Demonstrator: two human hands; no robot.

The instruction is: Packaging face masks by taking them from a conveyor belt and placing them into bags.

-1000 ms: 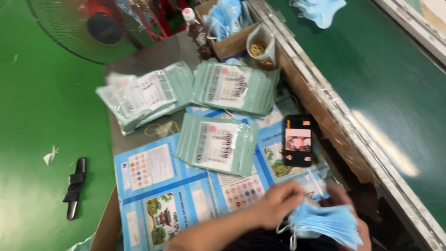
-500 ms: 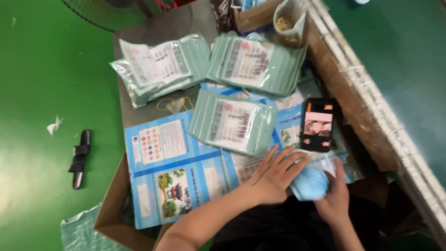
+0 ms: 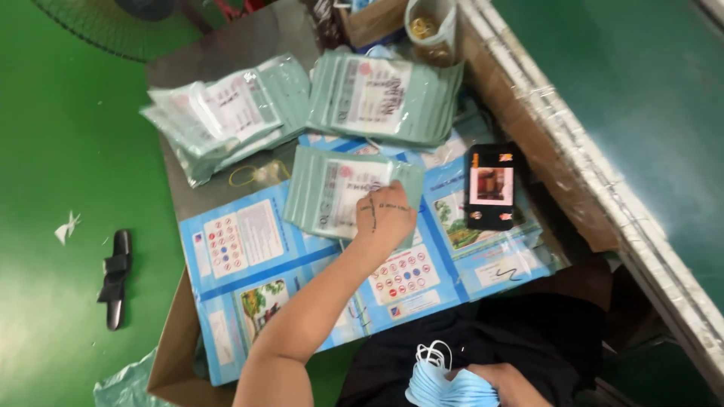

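My left hand [image 3: 386, 215] reaches forward onto the middle stack of pale green pouches [image 3: 328, 192], its fingers curled over the near edge of the top pouch. Low in my lap, my right hand [image 3: 513, 380] holds a bundle of blue face masks [image 3: 449, 384] with white ear loops. Two more stacks of green pouches lie further back, one at the left [image 3: 226, 113] and one at the centre [image 3: 385, 98]. All of them rest on blue printed sheets [image 3: 241, 241] that cover the small table.
A black phone [image 3: 490, 187] with a lit screen lies right of my left hand. Yellow rubber bands [image 3: 253, 175] sit between the stacks. A cardboard box [image 3: 373, 19] and a clear bag [image 3: 430, 26] stand at the back. A green conveyor [image 3: 626, 98] runs along the right. A black sandal [image 3: 115, 275] lies on the green floor.
My left hand has left the masks and reached forward onto the middle pouch stack. The masks have dropped lower into my lap, held by my right hand alone.
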